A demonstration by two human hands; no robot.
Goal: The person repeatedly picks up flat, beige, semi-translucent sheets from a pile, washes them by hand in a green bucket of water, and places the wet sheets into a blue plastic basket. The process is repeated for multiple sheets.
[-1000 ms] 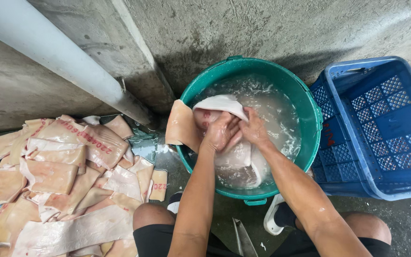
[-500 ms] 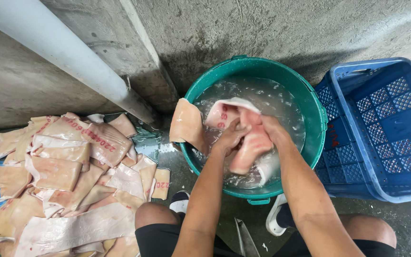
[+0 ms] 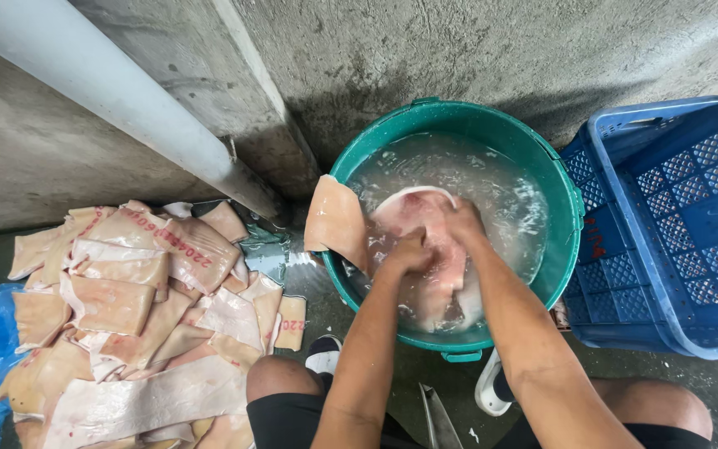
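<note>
Head view: left hand [image 3: 409,252] and right hand [image 3: 461,223] both closed, gripping a pale pink pork skin slab [image 3: 425,241] in cloudy water inside green tub [image 3: 571,208]. Another slab [image 3: 336,220] draped over tub's left rim. Skin pile [image 3: 135,308] on floor left; blue crate [image 3: 675,224] right.

I see both my forearms rise from the bottom of the frame toward the centre, close together. My left hand [image 3: 410,252] is curled into a loose fist, knuckles up. My right hand [image 3: 462,223] sits just above and right of it, fingers bent and closed downward.
</note>
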